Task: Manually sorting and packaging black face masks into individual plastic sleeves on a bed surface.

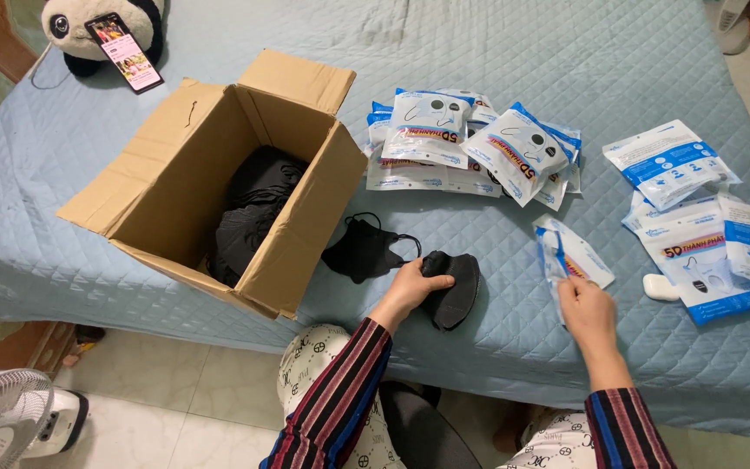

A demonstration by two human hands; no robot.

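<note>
The person is packing black masks into little white and blue bags. The left hand is curled around a small stack of black masks lying on the blue bed, just beside the open cardboard box. The right hand pinches an empty bag by its edge. I think the bag's mouth must be opened wide so the masks can slide in. Both arms reach forward, wrists low, sleeves striped.
</note>
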